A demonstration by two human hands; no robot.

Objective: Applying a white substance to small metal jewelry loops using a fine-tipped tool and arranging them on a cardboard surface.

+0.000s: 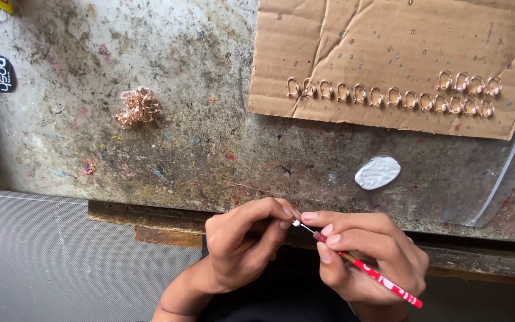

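Down at six o'clock, left hand [239, 247] curled tight, fingertips pinching a tiny white bead [296, 223]. Right hand [368, 256] closed around a red-handled pick [377, 275], tip touching that bead. Up at one o'clock, copper rings [388, 94] rowed on cardboard [388, 36]; white putty blob [377, 172] between.

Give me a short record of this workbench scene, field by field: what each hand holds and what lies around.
Left hand: pinches a tiny piece, mostly hidden by the fingers
Right hand: holds a red stick tool, its tip at the left fingertips
White blob: on the bench, beyond the hands
Cardboard sheet: carries rows of copper-coloured rings
Loose ring pile: far left on the workbench
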